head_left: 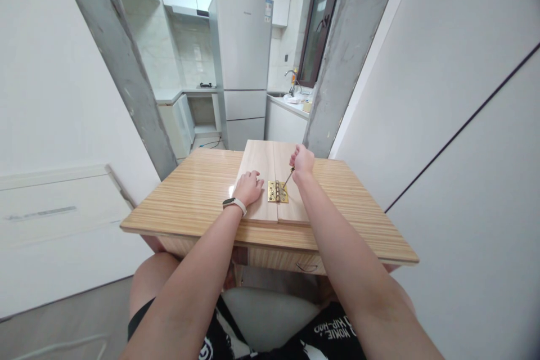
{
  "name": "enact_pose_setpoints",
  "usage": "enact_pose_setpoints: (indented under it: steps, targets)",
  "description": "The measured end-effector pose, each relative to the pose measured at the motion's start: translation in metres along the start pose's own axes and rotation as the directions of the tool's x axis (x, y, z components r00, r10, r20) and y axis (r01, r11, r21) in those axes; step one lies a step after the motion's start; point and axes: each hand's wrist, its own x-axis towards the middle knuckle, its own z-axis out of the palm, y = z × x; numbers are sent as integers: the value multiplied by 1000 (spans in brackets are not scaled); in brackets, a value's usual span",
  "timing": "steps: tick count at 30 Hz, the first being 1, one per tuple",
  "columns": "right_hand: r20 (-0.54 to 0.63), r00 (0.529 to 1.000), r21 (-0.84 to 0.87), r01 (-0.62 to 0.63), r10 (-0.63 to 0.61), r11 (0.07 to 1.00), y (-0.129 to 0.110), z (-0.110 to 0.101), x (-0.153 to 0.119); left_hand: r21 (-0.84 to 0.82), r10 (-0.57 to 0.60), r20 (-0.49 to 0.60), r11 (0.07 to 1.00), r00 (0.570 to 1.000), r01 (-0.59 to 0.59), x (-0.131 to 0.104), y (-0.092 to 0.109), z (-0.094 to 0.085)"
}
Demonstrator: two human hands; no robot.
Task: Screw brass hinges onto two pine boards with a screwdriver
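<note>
Two pale wooden boards lie side by side on the table, a left board [259,208] and a right board [295,212]. A brass hinge [277,192] lies open across the seam between them. My right hand [302,161] is closed around the handle of a screwdriver [288,178], whose shaft slants down to the hinge's right leaf. The tip is too small to tell whether it sits in a screw. My left hand [250,187] rests flat on the left board beside the hinge, fingers stretched out, with a watch band on the wrist.
The wood-grain table [189,191] has a drawer [291,260] under its front edge, close to my knees. Behind it stand a tall fridge [247,45], a sink tap [292,80] and a counter. White walls and grey pillars close in on both sides.
</note>
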Motion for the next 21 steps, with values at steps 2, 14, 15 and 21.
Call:
enact_pose_setpoints:
  steps: [2, 14, 15, 21]
  targets:
    - [190, 978, 76, -105, 89, 992, -3, -3, -1, 2, -4, 1, 1000, 1000, 4, 0, 0, 0]
    - [-181, 983, 42, -1, 8, 999, 7, -12, 10, -7, -1, 5, 1000, 1000, 1, 0, 1, -1]
    - [-241, 971, 18, 14, -9, 1000, 8, -12, 11, -10, 1, 4, 1000, 1000, 0, 0, 1, -1]
    - [-349, 937, 56, -13, 32, 998, 8, 0, 8, -9, 2, 3, 1000, 1000, -2, 0, -1, 0]
